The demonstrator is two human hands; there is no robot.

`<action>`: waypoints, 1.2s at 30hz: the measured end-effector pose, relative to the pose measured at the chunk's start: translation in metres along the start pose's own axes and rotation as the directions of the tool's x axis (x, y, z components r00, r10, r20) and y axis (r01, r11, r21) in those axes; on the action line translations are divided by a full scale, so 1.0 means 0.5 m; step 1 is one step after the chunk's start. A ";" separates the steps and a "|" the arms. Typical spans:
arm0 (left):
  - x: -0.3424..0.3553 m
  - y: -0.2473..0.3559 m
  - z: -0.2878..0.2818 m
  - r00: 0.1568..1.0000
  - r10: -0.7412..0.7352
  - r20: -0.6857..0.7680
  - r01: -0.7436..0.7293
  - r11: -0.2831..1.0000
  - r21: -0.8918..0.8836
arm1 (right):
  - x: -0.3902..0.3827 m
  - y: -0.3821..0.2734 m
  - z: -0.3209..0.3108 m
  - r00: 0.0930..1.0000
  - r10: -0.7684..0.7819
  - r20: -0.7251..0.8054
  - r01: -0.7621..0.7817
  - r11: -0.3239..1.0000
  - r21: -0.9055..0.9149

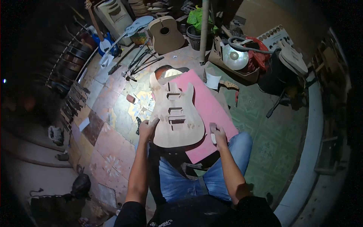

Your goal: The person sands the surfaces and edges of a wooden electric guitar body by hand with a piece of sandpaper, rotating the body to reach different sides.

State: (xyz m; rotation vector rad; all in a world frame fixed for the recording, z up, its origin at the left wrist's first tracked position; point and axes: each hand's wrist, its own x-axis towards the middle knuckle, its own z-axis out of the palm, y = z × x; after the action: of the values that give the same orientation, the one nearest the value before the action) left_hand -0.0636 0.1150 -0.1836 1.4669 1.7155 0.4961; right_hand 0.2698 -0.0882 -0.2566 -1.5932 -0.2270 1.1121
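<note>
An unfinished pale wood electric guitar body [177,132], with routed pickup cavities down its middle, lies in front of me, its lower end toward me. Fingers of my left hand [148,128] are closed around its left edge, thumb on top. To the right of the body, apart from it, my right hand [219,137] grips what looks like a folded piece of sandpaper [213,128], brownish above with a pale part below. Under the guitar body is a flat pink board [215,109], set at a slant; the body covers much of it.
Beyond the board lie a guitar headstock [228,85] and a red-handled tool [237,99]. A small reddish cylinder [131,98] rests on the tiles at left. Farther back are an acoustic guitar body [166,36], a vertical pole [204,32] and a cardboard box [242,75] of parts.
</note>
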 end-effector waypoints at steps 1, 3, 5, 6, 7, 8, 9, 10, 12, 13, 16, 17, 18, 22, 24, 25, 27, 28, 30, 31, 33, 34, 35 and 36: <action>-0.008 0.048 -0.016 0.999 0.036 -0.007 -0.036 0.998 0.053 | 0.000 -0.001 -0.004 1.000 -0.006 -0.005 0.006 1.000 0.021; -0.027 0.131 -0.030 0.996 0.093 -0.007 -0.092 0.994 0.063 | 0.008 0.009 -0.022 1.000 0.002 -0.024 -0.002 1.000 0.019; -0.027 0.187 -0.048 0.986 0.164 -0.013 -0.163 0.984 0.072 | 0.020 0.008 -0.009 1.000 0.007 -0.016 -0.007 1.000 0.002; -0.033 0.211 -0.049 0.984 0.175 -0.015 -0.173 0.981 0.082 | 0.025 0.009 -0.003 1.000 0.016 -0.012 -0.016 0.999 -0.034; -0.053 0.253 -0.040 0.963 0.271 -0.005 -0.268 0.957 0.113 | 0.030 0.016 -0.007 1.000 0.014 -0.018 -0.015 1.000 -0.021; -0.075 0.289 -0.031 0.932 0.363 0.006 -0.360 0.922 0.142 | 0.032 0.020 -0.011 1.000 0.015 -0.008 -0.015 1.000 0.003; -0.091 0.314 -0.016 0.920 0.391 0.021 -0.390 0.910 0.144 | 0.035 0.025 -0.017 1.000 0.016 0.001 -0.016 1.000 0.026; -0.099 0.330 -0.010 0.904 0.425 0.051 -0.428 0.896 0.120 | 0.033 0.023 -0.016 1.000 0.015 0.001 -0.015 0.999 0.036; -0.129 0.352 0.017 0.904 0.424 0.050 -0.426 0.904 0.034 | 0.033 0.020 -0.016 0.998 0.048 0.043 -0.052 0.996 0.071; -0.129 0.349 0.024 0.901 0.431 0.047 -0.433 0.901 0.041 | 0.035 0.023 -0.010 0.998 0.044 0.047 -0.048 0.996 0.080; -0.139 0.346 0.047 0.877 0.480 0.025 -0.478 0.876 -0.059 | 0.045 0.042 0.005 0.998 0.044 0.048 -0.048 0.996 0.074; -0.160 0.363 0.058 0.877 0.472 0.087 -0.449 0.871 -0.201 | 0.056 0.058 -0.001 1.000 0.011 -0.016 -0.010 0.996 0.089; -0.177 0.376 0.071 0.870 0.469 0.150 -0.401 0.852 -0.337 | 0.067 0.073 -0.008 0.996 -0.021 -0.081 0.030 0.995 0.100; -0.191 0.374 0.080 0.886 0.409 0.218 -0.286 0.853 -0.436 | 0.089 0.099 -0.008 0.993 -0.101 -0.060 0.105 0.992 0.069; -0.196 0.365 0.064 0.889 0.408 0.206 -0.282 0.845 -0.454 | 0.050 0.063 0.017 1.000 -0.010 -0.008 0.011 0.993 0.119; -0.201 0.367 0.069 0.882 0.417 0.220 -0.272 0.832 -0.484 | 0.050 0.059 0.013 1.000 -0.013 -0.012 0.014 0.993 0.119; -0.209 0.371 0.078 0.882 0.419 0.216 -0.273 0.828 -0.490 | 0.046 0.055 0.007 1.000 -0.011 -0.006 0.012 0.988 0.152; -0.213 0.375 0.084 0.882 0.420 0.215 -0.272 0.825 -0.496 | 0.053 0.061 -0.001 1.000 -0.015 -0.013 0.017 0.988 0.150; -0.210 0.379 0.098 0.875 0.432 0.216 -0.280 0.818 -0.502 | 0.069 0.072 -0.017 0.999 -0.037 -0.040 0.041 0.992 0.117; -0.208 0.377 0.094 0.877 0.436 0.203 -0.291 0.817 -0.498 | 0.063 0.067 -0.009 0.999 -0.040 -0.030 0.043 0.992 0.115; -0.207 0.373 0.089 0.875 0.448 0.185 -0.309 0.810 -0.499 | 0.051 0.054 0.003 1.000 -0.026 -0.014 0.028 0.996 0.091; -0.210 0.376 0.092 0.867 0.466 0.180 -0.324 0.799 -0.506 | 0.049 0.053 -0.002 0.999 -0.037 -0.009 0.037 0.996 0.084; -0.222 0.386 0.097 0.876 0.452 0.167 -0.305 0.788 -0.535 | 0.050 0.056 -0.010 0.997 -0.066 -0.039 0.068 0.995 0.074; -0.218 0.380 0.109 0.880 0.453 0.144 -0.322 0.790 -0.522 | 0.054 0.056 -0.013 0.993 -0.096 -0.068 0.100 0.993 0.063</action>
State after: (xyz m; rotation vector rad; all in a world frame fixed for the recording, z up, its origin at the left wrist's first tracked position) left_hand 0.0983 0.0481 -0.0414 1.4306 0.9709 0.8447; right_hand 0.2781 -0.0846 -0.2951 -1.5404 -0.2211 0.9813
